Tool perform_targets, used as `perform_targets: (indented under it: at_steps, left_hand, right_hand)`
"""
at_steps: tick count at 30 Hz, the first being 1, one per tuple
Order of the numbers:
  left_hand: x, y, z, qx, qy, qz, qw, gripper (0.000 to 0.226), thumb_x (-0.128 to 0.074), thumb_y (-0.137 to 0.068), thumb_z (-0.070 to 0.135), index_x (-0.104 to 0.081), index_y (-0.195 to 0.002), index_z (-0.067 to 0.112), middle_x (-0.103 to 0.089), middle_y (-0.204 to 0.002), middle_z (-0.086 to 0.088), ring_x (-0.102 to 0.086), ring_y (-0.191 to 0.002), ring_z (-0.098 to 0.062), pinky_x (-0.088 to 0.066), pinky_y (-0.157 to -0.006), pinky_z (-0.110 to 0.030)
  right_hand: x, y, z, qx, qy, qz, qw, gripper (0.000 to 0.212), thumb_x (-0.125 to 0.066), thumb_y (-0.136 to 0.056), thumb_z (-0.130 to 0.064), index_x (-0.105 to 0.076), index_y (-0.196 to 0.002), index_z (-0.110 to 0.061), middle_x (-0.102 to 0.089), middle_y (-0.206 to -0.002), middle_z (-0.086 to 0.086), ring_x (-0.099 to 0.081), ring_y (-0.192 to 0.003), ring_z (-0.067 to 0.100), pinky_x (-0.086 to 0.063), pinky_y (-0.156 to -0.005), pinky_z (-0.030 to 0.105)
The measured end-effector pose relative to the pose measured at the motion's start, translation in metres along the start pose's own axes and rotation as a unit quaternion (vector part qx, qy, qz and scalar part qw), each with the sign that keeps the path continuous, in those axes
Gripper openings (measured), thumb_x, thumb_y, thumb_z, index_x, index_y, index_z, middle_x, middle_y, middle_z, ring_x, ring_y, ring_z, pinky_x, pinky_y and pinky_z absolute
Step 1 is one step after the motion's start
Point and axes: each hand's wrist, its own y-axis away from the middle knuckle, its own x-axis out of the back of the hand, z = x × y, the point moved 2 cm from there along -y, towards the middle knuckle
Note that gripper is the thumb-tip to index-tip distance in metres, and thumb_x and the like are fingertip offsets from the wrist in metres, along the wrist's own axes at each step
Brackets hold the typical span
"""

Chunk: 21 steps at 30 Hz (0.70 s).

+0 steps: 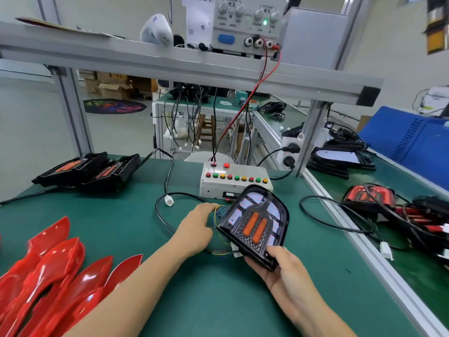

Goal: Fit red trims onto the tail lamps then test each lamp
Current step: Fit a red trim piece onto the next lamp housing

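A tail lamp (255,226) is held tilted above the green bench (218,300) near its right edge, in front of the test box (233,181) with the coloured buttons. It is gripped at its lower corner by the right hand (284,271), with the fingers curled round the black housing. The left hand (196,229) is reaching to the thin coloured wires (220,211) behind the lamp; whether a wire is pinched cannot be told, because the fingertips are hidden.

No red trim is seen on this lamp, so its fitting is judged as not yet done. A pile of red trims (56,271) lies unused at the front left corner. Two dark lamps (90,170) are placed at the back left edge, and more lamps (369,197) with cables lie on the neighbouring bench to the right. Most of the work appears to remain.
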Motion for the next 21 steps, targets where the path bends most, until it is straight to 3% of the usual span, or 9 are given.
perform_targets:
  at_steps: [4,8,12,17,19,21]
  left_hand:
    - [-0.003,-0.007,0.004,-0.014,-0.063,-0.022,0.998,0.075,-0.037,-0.071,-0.011,-0.045,-0.136,0.026,-0.048,-0.14,0.002,-0.043,-0.127,-0.023,-0.035,-0.105,-0.037]
    - [-0.006,-0.02,-0.005,-0.006,-0.201,-0.044,0.979,0.078,-0.036,-0.076,-0.008,-0.034,-0.144,0.03,-0.043,-0.145,0.0,-0.038,-0.126,-0.027,-0.033,-0.101,-0.037]
    - [-0.008,-0.028,-0.01,-0.064,-0.253,-0.063,0.963,0.08,-0.037,-0.075,-0.007,-0.037,-0.141,0.038,-0.04,-0.147,0.013,-0.038,-0.117,-0.023,-0.031,-0.094,-0.033]
    - [-0.011,-0.031,-0.025,-0.087,-0.326,-0.028,0.941,0.059,-0.038,-0.089,0.006,-0.042,-0.139,0.037,-0.034,-0.15,0.013,-0.036,-0.123,-0.019,-0.029,-0.094,-0.031]
    - [-0.007,-0.031,-0.025,-0.061,-0.321,0.003,0.945,0.05,-0.039,-0.091,0.007,-0.05,-0.133,0.033,-0.038,-0.147,0.011,-0.035,-0.127,-0.02,-0.029,-0.099,-0.033]
    - [-0.002,-0.03,-0.019,-0.055,-0.189,0.073,0.978,0.044,-0.043,-0.09,0.002,-0.059,-0.125,0.024,-0.048,-0.139,0.006,-0.04,-0.125,-0.021,-0.031,-0.102,-0.032]
  right_hand:
    - [0.01,0.004,-0.002,-0.02,-0.029,0.014,0.999,0.022,-0.047,-0.091,0.002,-0.065,-0.1,0.012,-0.072,-0.1,0.022,-0.071,-0.081,0.021,-0.06,-0.066,0.033]
    - [0.015,0.004,-0.007,-0.024,-0.006,0.017,1.0,0.024,-0.047,-0.091,0.002,-0.064,-0.104,0.011,-0.071,-0.105,0.023,-0.07,-0.088,0.024,-0.06,-0.069,0.034]
    - [0.018,0.002,-0.011,-0.014,0.004,0.025,1.0,0.023,-0.046,-0.092,0.003,-0.064,-0.103,0.01,-0.072,-0.103,0.021,-0.071,-0.085,0.021,-0.06,-0.068,0.033]
    - [0.024,0.001,-0.017,-0.003,-0.002,0.034,0.999,0.023,-0.045,-0.092,0.003,-0.065,-0.102,0.009,-0.072,-0.102,0.02,-0.072,-0.083,0.02,-0.06,-0.067,0.032]
    - [0.03,0.003,-0.018,0.002,-0.009,0.04,0.999,0.024,-0.045,-0.092,0.003,-0.064,-0.104,0.011,-0.072,-0.103,0.021,-0.072,-0.084,0.021,-0.06,-0.068,0.033]
    - [0.036,0.004,-0.019,0.003,-0.008,0.043,0.999,0.025,-0.045,-0.092,0.003,-0.063,-0.107,0.012,-0.071,-0.106,0.023,-0.071,-0.087,0.023,-0.06,-0.07,0.034]
